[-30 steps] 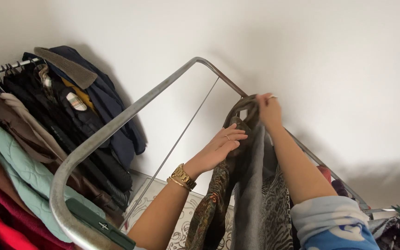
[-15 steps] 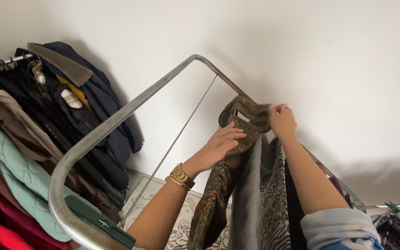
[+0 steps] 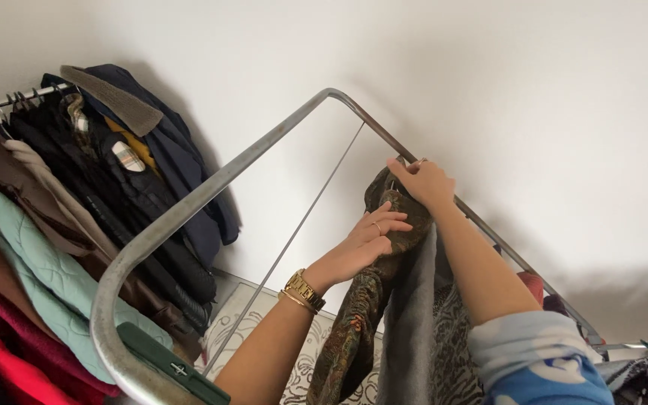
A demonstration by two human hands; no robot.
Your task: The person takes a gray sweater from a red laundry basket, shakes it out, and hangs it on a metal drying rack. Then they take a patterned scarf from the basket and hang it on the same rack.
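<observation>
A dark patterned cloth [image 3: 354,322] in olive and brown hangs over the far rail of a grey metal drying rack [image 3: 189,202]. My left hand [image 3: 373,236], with a gold watch on the wrist, presses on the bunched top of the cloth. My right hand [image 3: 423,182] grips the same bunched top where it meets the rack's far rail. A grey cloth [image 3: 414,330] and another patterned one hang beside it, under my right forearm.
A rail of hanging clothes [image 3: 76,225] fills the left: dark jackets, a mint quilted coat, red garments. A green clip [image 3: 170,364] sits on the rack's near bar. White wall lies behind, and a patterned rug [image 3: 249,322] lies below.
Both hands have shifted along the top of the patterned cloth on the far rail. My right hand moved from the cloth's upper edge to its right side and now grips at the rail.
</observation>
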